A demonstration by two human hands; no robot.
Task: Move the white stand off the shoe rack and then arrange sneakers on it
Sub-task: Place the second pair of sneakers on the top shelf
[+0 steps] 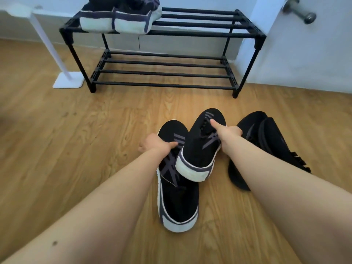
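Note:
A black two-tier shoe rack (pixel 163 33) stands against the wall. One pair of black sneakers with white soles (pixel 118 20) sits on the left of its top tier. The white stand (pixel 66 81) rests on the floor left of the rack. My left hand (pixel 156 144) grips a black sneaker with a white sole (pixel 177 202) that lies on the floor. My right hand (pixel 225 131) grips its mate (pixel 198 153), tilted up and leaning over the first. A pair of all-black shoes (pixel 266 141) lies on the floor to the right.
The rack's lower tier (pixel 163 73) and the right part of its top tier hold nothing. A white door with a metal handle (pixel 299 10) is at the right. Wooden floor (pixel 66 140) spreads in front of the rack.

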